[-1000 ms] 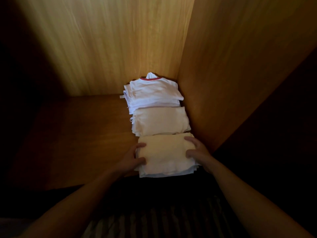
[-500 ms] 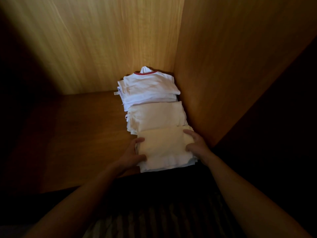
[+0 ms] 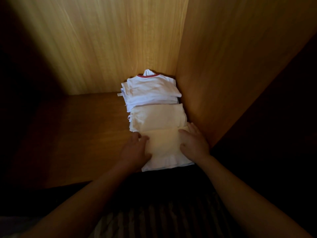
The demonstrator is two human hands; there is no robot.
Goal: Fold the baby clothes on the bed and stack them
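Three folded piles sit in a row on the brown wooden shelf (image 3: 82, 134), tucked along its right-hand wooden side wall (image 3: 223, 86). Farthest in is the white stack topped by a shirt with a red-trimmed neck (image 3: 151, 90), then the cream folded stack in the middle (image 3: 157, 117), then the pale cream-and-white folded stack nearest the front edge (image 3: 164, 150). Each pile touches the next. The left hand (image 3: 135, 150) lies against the near pile's left side and the right hand (image 3: 193, 141) rests flat on its right part. Both have fairly straight fingers that press rather than clutch. Folding and stacking look done for these garments, with only squaring up the near pile left. No bed is in view, so I cannot tell whether more clothes remain.
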